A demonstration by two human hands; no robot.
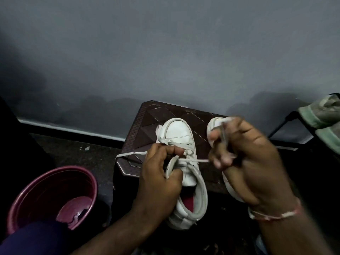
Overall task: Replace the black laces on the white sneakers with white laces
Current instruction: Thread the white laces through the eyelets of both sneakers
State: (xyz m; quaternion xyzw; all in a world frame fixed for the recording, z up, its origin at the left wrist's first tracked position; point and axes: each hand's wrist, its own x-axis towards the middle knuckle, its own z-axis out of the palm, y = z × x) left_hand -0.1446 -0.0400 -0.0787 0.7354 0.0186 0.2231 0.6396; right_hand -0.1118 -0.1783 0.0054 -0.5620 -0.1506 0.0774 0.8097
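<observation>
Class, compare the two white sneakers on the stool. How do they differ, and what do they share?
The centre sneaker shows toe to heel; the second sneaker is mostly hidden behind the right hand. A white lace crosses the centre sneaker; the second sneaker's lacing cannot be seen. Both are white, toes pointing away, on the dark stool.

dim room: grey wall (165, 52), dark floor (82, 155), brown stool (165, 111), maroon bucket (55, 196).

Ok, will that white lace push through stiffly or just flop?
Probably floppy: the white lace droops in a loose loop over the stool. Only the short end pinched by the right hand runs straight, so likely it needs pulling.
</observation>
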